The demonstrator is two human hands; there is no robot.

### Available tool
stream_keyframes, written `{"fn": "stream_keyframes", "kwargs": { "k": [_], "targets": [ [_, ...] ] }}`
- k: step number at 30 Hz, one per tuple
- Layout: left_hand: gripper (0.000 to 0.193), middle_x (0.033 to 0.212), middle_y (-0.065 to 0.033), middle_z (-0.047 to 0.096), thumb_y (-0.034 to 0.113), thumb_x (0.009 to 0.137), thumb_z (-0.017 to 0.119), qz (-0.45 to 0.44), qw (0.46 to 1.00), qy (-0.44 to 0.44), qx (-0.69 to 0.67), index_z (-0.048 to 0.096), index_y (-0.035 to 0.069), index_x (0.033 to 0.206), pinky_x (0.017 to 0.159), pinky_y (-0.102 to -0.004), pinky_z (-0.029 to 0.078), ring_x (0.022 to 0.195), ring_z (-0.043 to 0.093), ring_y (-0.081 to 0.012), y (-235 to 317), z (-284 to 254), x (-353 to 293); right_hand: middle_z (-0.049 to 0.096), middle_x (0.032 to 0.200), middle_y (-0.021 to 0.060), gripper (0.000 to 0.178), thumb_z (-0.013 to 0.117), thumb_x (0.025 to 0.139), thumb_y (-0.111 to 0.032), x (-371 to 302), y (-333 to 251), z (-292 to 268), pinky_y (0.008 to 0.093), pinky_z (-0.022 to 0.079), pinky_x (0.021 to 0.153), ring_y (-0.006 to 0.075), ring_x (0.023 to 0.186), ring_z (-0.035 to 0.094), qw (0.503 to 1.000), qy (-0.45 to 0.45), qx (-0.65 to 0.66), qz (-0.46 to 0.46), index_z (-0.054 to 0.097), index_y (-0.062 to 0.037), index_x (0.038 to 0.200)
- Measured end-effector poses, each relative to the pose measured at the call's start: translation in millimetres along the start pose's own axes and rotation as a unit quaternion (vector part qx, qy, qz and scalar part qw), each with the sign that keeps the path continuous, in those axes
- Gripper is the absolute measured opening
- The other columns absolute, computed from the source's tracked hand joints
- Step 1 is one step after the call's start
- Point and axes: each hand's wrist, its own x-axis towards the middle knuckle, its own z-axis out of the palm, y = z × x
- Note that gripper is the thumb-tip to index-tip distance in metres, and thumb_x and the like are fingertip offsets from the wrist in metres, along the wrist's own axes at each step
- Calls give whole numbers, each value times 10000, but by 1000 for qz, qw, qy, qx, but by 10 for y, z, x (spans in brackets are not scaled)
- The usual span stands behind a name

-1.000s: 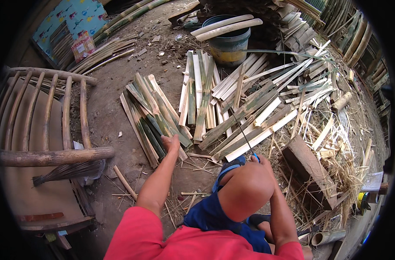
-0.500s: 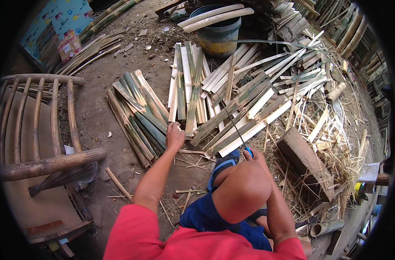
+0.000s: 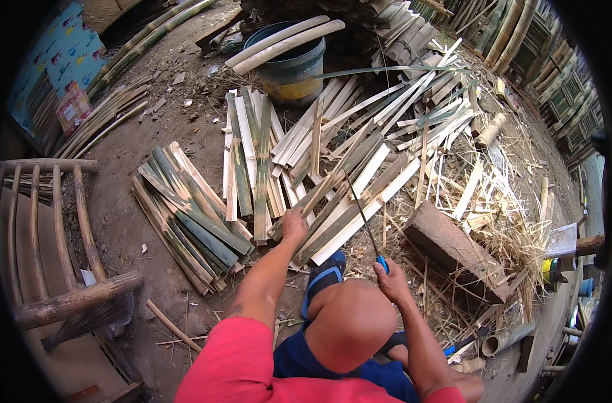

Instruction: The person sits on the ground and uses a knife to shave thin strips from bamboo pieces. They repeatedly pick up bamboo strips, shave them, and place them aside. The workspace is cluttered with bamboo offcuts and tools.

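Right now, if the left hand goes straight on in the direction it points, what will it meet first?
The left hand would first meet the slanting split bamboo strips just ahead of its fingers. It may already touch them; the depth there is hard to judge.

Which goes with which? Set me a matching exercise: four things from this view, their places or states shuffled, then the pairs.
1. Bucket
2. Blue-handled blade
3. Left hand
4. Wooden block

A. At the near ends of split bamboo strips
B. Brown, beside a heap of shavings
C. Two pale curved pieces across its top
D. Held in the right hand

Pairs: 1-C, 2-D, 3-A, 4-B
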Motion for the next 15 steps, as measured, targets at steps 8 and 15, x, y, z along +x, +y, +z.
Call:
{"fn": "stream_keyframes", "kwargs": {
  "k": [8, 15],
  "targets": [
    [615, 1150, -201, 578, 564, 868, 654, 126, 968, 68, -205, 571, -4, 1090, 885, -462, 470, 1030, 595, -342, 1196, -494, -353, 498, 619, -14, 354, 598, 992, -405, -508, 224, -354, 264, 405, 443, 74, 488, 474, 971, 80, 221, 36, 530, -71, 897],
    [1238, 1543, -265, 262, 735, 818, 620, 454, 789, 69, -409, -20, -19, 1562, 1159, -415, 269, 1426, 318, -341, 3499, -1877, -774, 478, 611, -18, 344, 603, 987, -412, -1166, 329, -899, 254, 392, 417, 73, 467, 465, 932, 178, 316, 16, 516, -84, 926]
  ]
}}
